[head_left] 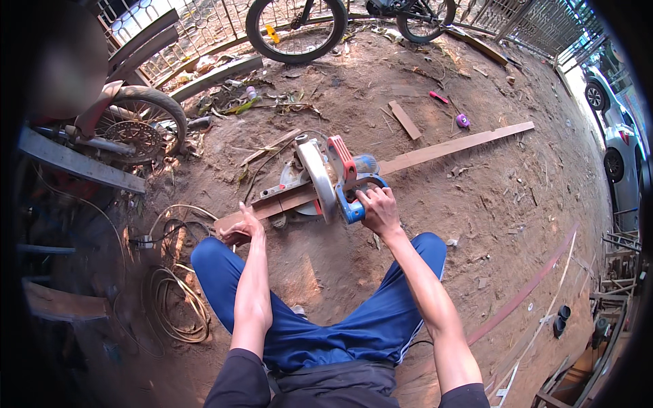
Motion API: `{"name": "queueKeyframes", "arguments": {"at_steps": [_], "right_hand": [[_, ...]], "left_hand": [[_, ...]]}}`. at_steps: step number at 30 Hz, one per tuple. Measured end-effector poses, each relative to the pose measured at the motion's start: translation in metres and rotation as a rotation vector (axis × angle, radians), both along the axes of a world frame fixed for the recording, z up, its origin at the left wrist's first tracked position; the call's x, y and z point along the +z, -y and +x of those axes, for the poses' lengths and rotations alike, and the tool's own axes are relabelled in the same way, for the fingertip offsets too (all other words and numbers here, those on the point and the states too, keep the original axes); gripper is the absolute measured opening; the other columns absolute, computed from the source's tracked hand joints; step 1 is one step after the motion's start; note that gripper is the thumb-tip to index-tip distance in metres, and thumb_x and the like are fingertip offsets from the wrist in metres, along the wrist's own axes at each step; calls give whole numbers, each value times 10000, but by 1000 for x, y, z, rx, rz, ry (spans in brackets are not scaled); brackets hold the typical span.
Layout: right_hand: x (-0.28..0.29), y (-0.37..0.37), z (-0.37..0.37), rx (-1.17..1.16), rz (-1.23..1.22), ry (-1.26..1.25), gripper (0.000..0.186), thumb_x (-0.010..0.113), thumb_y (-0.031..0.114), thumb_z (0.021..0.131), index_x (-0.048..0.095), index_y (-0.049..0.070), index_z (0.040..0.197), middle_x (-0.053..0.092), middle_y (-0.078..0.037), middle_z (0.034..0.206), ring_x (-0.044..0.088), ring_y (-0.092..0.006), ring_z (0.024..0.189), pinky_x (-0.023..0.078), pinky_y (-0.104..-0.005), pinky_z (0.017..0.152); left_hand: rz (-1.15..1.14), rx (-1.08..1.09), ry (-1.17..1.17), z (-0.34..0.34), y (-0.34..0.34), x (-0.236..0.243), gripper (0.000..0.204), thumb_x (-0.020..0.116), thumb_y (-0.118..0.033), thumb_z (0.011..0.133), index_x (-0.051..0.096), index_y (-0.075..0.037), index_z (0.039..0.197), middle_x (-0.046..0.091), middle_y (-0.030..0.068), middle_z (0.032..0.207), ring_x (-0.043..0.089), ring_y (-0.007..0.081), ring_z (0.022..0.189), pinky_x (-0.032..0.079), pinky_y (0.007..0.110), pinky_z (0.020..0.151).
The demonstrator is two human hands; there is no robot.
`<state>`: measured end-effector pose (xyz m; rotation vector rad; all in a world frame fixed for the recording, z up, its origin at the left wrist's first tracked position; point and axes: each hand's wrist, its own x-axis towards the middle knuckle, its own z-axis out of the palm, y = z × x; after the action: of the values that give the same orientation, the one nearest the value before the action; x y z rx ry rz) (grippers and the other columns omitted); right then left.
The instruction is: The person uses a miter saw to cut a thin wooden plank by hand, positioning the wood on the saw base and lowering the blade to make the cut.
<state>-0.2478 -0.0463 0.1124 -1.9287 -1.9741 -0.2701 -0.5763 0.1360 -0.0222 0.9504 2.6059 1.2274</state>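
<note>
My right hand (381, 211) grips the blue rear handle of a circular saw (326, 178), which has a silver blade guard and a red top handle. The saw sits across a long brown wooden board (456, 148) that lies on the dirt, running from near my left knee out to the far right. At the board's near left end, my left hand (245, 230) holds the wood, thumb raised along it and the other fingers at its edge. Part of a red blade shows beneath the guard, but the saw hides where it meets the board.
A short wood offcut (405, 120), a purple tape measure (462, 121) and a small pink-red tool (439, 97) lie beyond the board. Coiled cable (178, 306) is by my left knee. A motorcycle wheel (146, 122) stands at left, a bicycle wheel (297, 30) at the back.
</note>
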Motion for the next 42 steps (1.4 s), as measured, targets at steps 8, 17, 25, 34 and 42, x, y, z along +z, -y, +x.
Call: {"name": "queueKeyframes", "arguments": {"at_steps": [8, 17, 25, 34, 42], "right_hand": [[2, -9, -8, 11, 0, -23, 308, 665, 141, 798, 715, 152, 1102, 667, -65, 840, 660, -253, 880, 475, -408, 869], [4, 0, -3, -9, -22, 7, 303, 664, 134, 791, 697, 143, 1092, 677, -76, 854, 661, -260, 881, 475, -408, 872], [12, -5, -7, -28, -81, -7, 336, 664, 113, 773, 689, 139, 1107, 682, -90, 866, 670, -276, 908, 472, -411, 871], [18, -12, -16, -7, -39, -18, 328, 659, 117, 783, 689, 136, 1109, 674, -90, 849, 664, -280, 881, 469, -412, 853], [14, -6, -8, -19, -57, -7, 285, 681, 137, 815, 695, 129, 1100, 673, -86, 842, 659, -278, 873, 466, -414, 845]], "left_hand": [[100, 108, 925, -31, -8, -77, 866, 949, -413, 733, 530, 92, 1298, 565, 235, 1376, 543, 298, 1239, 418, 428, 1074], [-132, -42, 847, 3, 14, -93, 666, 961, -267, 721, 642, 72, 1196, 694, 189, 1206, 634, 282, 1050, 493, 428, 941], [42, -143, 1002, -13, 2, -119, 375, 953, -211, 741, 655, -43, 894, 685, 64, 957, 595, 181, 882, 500, 385, 833], [37, -142, 950, -33, -5, -121, 477, 980, -209, 702, 658, 0, 985, 685, 69, 909, 597, 176, 816, 509, 370, 770], [134, -263, 1103, -13, 16, -99, 503, 943, -180, 766, 564, -29, 1061, 681, 88, 961, 625, 186, 812, 510, 370, 729]]}}
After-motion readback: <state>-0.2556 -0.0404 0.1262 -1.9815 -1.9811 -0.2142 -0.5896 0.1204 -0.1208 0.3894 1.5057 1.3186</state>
